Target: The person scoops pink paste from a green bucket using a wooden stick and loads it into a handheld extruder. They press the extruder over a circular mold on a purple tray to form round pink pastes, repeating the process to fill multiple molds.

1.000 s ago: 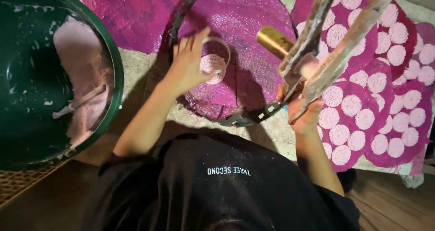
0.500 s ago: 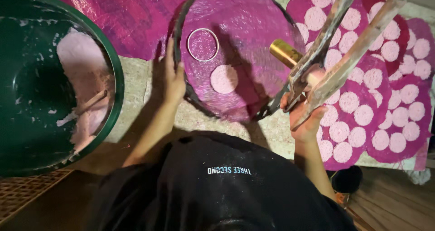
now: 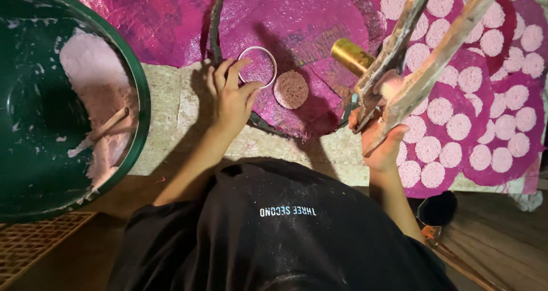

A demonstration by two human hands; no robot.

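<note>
My left hand point(image 3: 231, 97) rests on the near rim of a round dark-framed tray point(image 3: 214, 37) covered with a magenta sheet, its fingers holding a small white ring mould point(image 3: 258, 66). A pale pink round disc point(image 3: 290, 89) lies on the sheet just right of the ring. My right hand point(image 3: 379, 136) grips a wooden press tool with two long handles point(image 3: 425, 57) and a brass cylinder point(image 3: 353, 56), held above the tray's right edge.
A large green basin point(image 3: 137, 85) with pink dough and a wooden stick point(image 3: 108, 124) stands at left. Magenta sheets with several pink discs point(image 3: 474, 125) lie at right. A woven mat point(image 3: 34, 239) lies at lower left; a dark cup point(image 3: 438, 209) stands at lower right.
My left hand moved from the tray's left rim to the near rim and took hold of the ring mould, which shifted toward me. The tray turned, bringing the disc closer.
</note>
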